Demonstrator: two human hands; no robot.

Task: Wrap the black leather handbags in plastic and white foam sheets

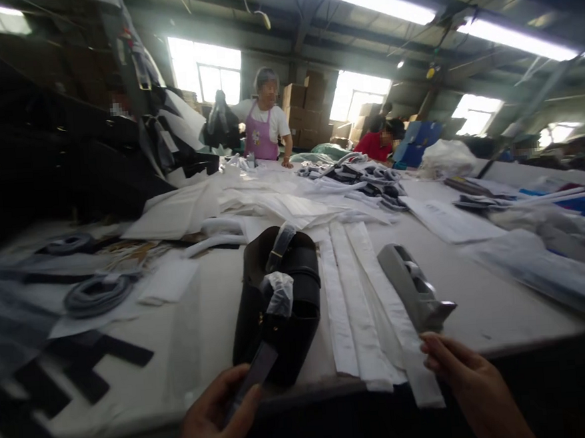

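Got dark strap (pixel 261 366) gripped in left hand (pixel 213 415), white strip (pixel 425 384) in right hand (pixel 466 373), probably light, kinda floppy, best pinched near end.

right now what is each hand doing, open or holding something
Left hand: closed, holding a dark strap.
Right hand: closed, pinching the edge of a white strip.
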